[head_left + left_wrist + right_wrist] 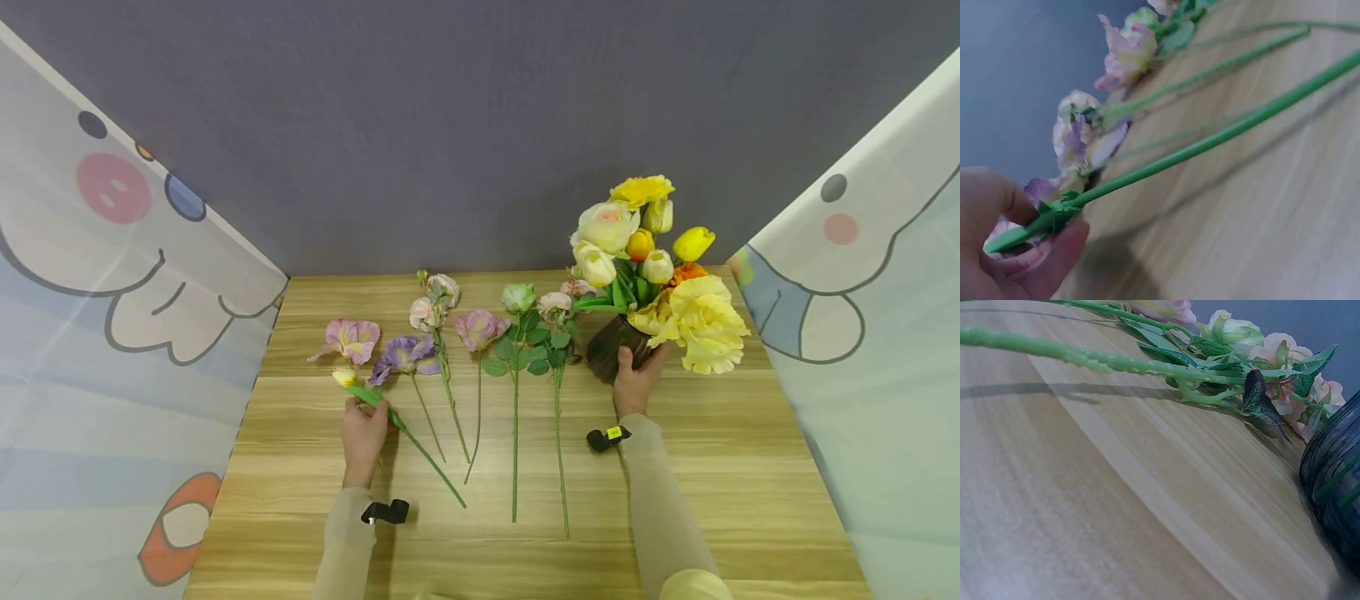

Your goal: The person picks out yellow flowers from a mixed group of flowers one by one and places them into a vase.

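My left hand (pixel 365 433) pinches a pale yellow tulip (pixel 429 461) by its stem and leaves, just below the bloom. In the left wrist view its green stem (pixel 1210 140) slants up to the right above the table, casting a shadow. At the right, my right hand (pixel 636 385) grips a dark glass vase (pixel 617 348), thumb on the near side, the other fingers mostly hidden. Yellow, white and orange flowers (pixel 658 267) fill the vase, which leans to the right. The right wrist view catches only the ribbed side of the vase (pixel 1338 481).
Across the wooden table (pixel 675 533) lie several loose stems: a pink-purple flower (pixel 352 340), a purple one (pixel 405 357), a mauve one (pixel 480 329), a green rose (pixel 518 297) and pale pink roses (pixel 555 305). A grey wall (pixel 450 142) stands behind; printed curtains (pixel 112 350) flank both sides.
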### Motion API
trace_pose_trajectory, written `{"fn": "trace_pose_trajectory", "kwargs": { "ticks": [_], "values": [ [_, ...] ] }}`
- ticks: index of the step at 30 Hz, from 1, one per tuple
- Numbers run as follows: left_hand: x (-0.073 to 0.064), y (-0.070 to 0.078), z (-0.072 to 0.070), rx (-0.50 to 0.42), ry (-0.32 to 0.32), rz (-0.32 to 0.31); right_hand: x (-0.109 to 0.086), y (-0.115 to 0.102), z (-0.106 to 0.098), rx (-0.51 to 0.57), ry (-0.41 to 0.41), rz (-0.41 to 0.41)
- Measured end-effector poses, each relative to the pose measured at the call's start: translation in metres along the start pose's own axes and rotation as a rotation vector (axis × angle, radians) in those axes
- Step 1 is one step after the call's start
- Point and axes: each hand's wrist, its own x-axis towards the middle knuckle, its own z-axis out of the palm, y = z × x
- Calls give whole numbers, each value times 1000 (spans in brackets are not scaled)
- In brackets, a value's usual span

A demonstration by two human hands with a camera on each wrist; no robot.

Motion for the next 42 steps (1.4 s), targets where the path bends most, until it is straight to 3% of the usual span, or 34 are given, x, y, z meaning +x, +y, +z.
{"fn": "trace_pose_trajectory", "kwargs": {
  "ticks": [8,14,23,28,35,42],
  "values": [
    [-6,18,-3,-193,1,81,0,-2,1,0,0,-20],
    [-9,41,-4,-320,-5,185,1,-2,2,14,-4,-37],
    [-12,64,6,-601,-175,304,1,-3,2,33,-5,-12],
    [-15,82,16,-688,-207,294,0,2,0,39,-16,3],
    [-15,116,31,-875,-204,261,1,27,-7,-6,-1,0],
    [-16,140,44,-953,-186,284,0,27,-7,-8,4,8]
  ]
}}
